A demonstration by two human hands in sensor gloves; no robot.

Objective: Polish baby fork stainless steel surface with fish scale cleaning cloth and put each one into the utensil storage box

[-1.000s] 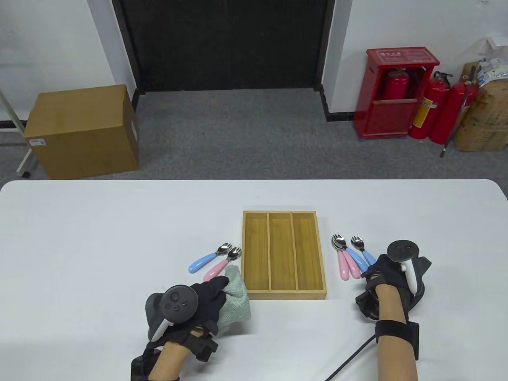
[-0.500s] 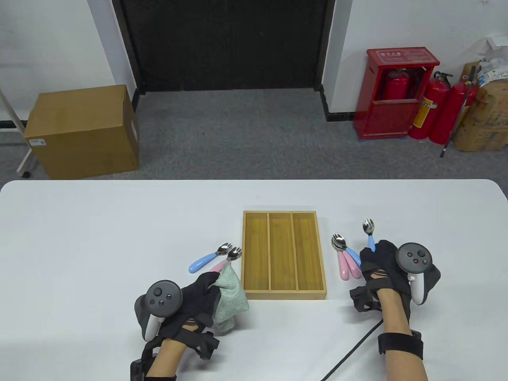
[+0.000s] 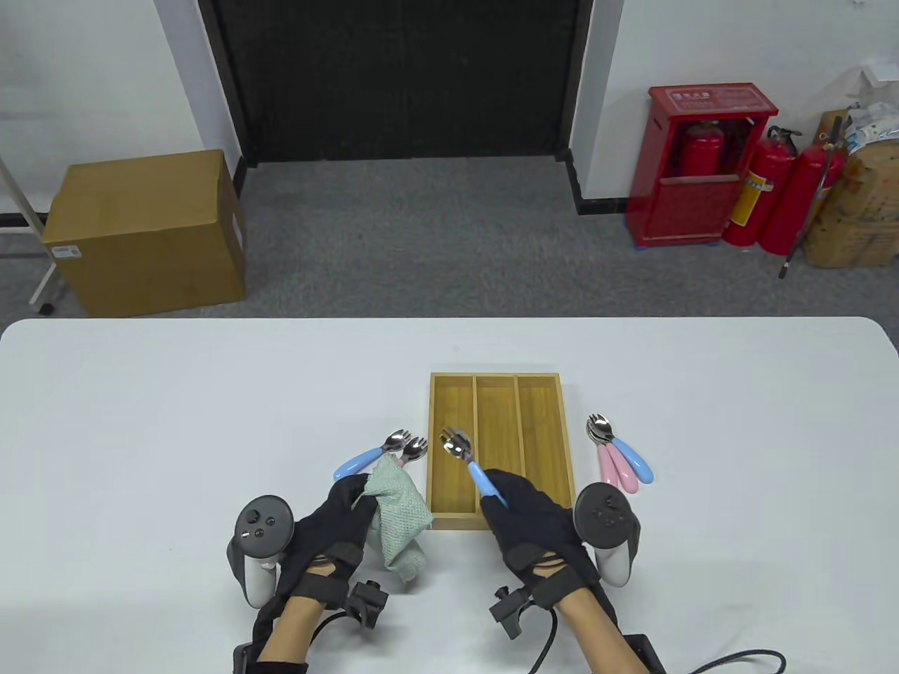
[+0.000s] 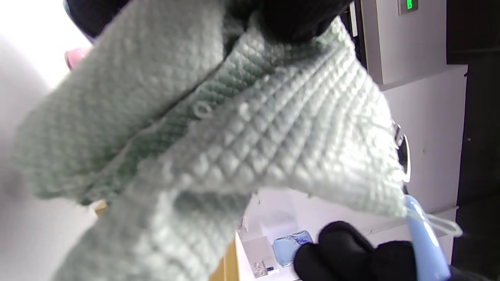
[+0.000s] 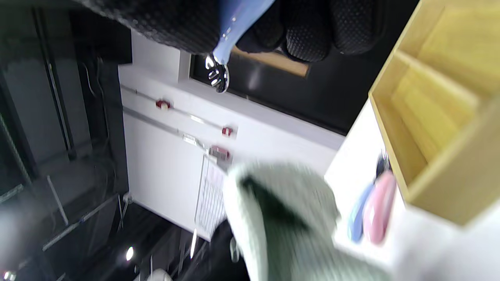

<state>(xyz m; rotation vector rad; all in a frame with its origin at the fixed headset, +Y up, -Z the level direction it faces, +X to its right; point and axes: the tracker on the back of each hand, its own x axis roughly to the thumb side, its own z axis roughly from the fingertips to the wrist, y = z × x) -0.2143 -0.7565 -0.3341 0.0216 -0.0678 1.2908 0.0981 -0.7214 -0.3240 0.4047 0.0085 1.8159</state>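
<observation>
My right hand [image 3: 523, 509] grips a blue-handled baby fork [image 3: 469, 460] by its handle; its steel head hovers over the left compartment of the wooden utensil storage box [image 3: 558, 516]. The same fork [image 5: 220, 64] hangs from my fingers in the right wrist view. My left hand [image 3: 337, 523] holds the pale green fish scale cloth [image 3: 399, 516] just left of the box; the cloth [image 4: 218, 136] fills the left wrist view. A blue and a pink fork [image 3: 383, 460] lie behind the cloth. Three more forks [image 3: 618, 460] lie right of the box.
The box's three compartments hold nothing. The white table [image 3: 140, 421] runs wide on both sides. Beyond its far edge stand a cardboard carton [image 3: 147, 232] and a red extinguisher cabinet [image 3: 695, 168] on the grey floor.
My right hand lifted a blue fork from the right-hand pile and carried it leftward over the box toward the cloth. My left hand raised the cloth slightly and turned.
</observation>
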